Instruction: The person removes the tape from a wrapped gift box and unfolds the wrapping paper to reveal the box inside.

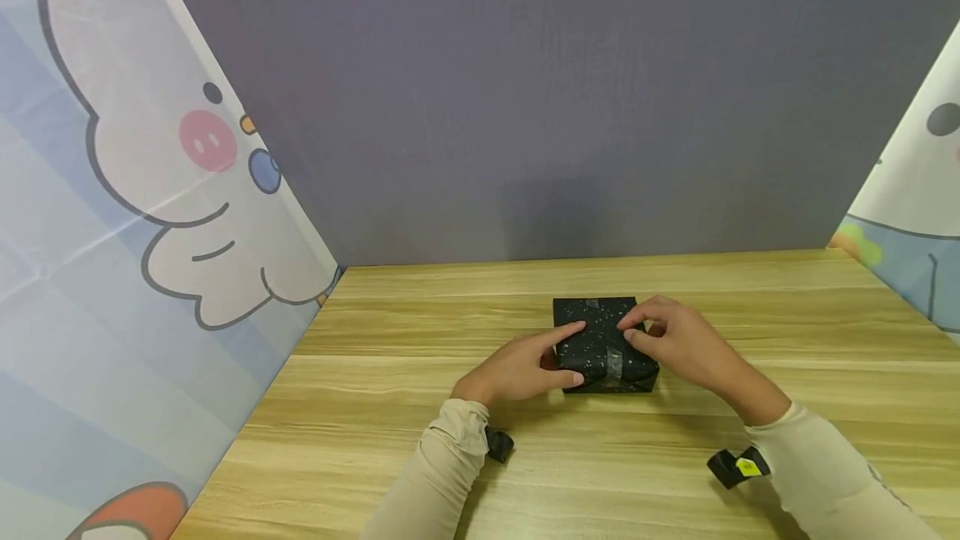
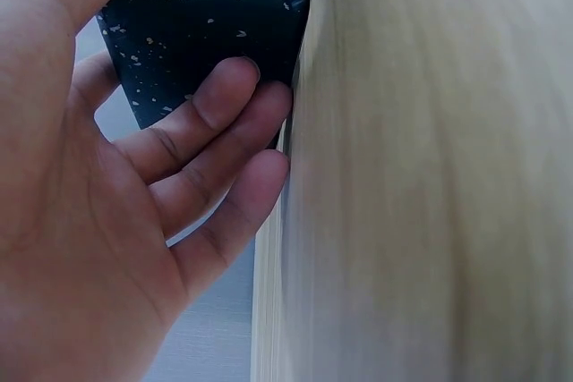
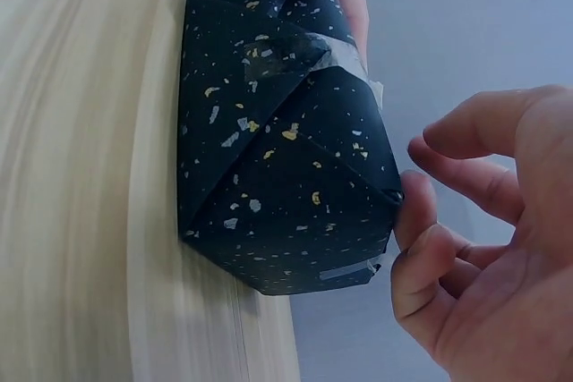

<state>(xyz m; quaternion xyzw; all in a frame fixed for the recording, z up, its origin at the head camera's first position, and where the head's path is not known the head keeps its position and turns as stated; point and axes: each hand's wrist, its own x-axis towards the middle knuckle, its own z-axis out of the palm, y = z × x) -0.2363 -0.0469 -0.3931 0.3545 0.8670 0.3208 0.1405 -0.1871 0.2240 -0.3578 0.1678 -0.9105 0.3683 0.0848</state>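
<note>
A small box wrapped in black paper with white and gold flecks (image 1: 600, 344) lies on the wooden table. Clear tape (image 1: 614, 363) runs over its near top edge, with another strip at the back edge. My left hand (image 1: 517, 367) holds the box's left end, index finger on top and thumb at the near edge; the left wrist view shows the other fingers (image 2: 224, 96) bent along its side. My right hand (image 1: 678, 342) hovers at the right side, bent fingertips close over the top. In the right wrist view, a gap shows between its thumb and index finger (image 3: 439, 154).
A light wood-grain table (image 1: 360, 407) carries the box. Behind it stands a plain dark grey panel (image 1: 570, 90), and cartoon-printed sheets (image 1: 135, 148) hang at the left and right. Each sleeved wrist wears a black strap mount (image 1: 738, 467).
</note>
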